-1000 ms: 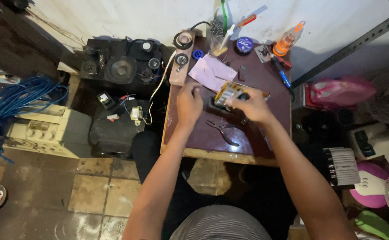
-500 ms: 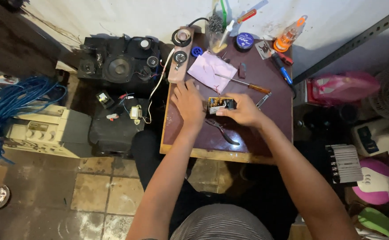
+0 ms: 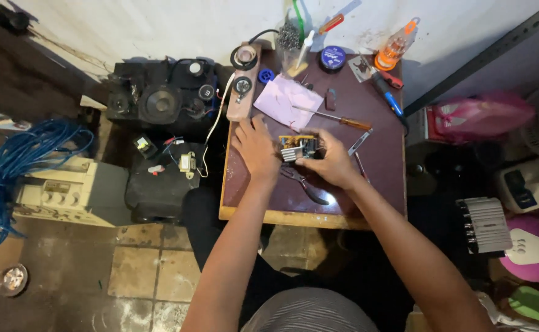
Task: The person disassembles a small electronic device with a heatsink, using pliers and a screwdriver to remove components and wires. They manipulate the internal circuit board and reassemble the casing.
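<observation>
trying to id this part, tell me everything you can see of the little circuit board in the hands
The circuit board is small and rectangular, with a yellowish coil-like part toward the far side, a pale ribbed block at its left edge and dark components to the right. It sits low over the dark red table, whether resting on it is unclear. The right hand grips its right side; the left hand lies beside its left edge. Pliers lie just nearer the person. Finer detail is too small to tell.

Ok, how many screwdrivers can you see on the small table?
3: an orange-handled screwdriver beside the pink paper, a blue-handled screwdriver near the right edge, a red-handled one standing in the clear cup. Others may be hidden.
</observation>
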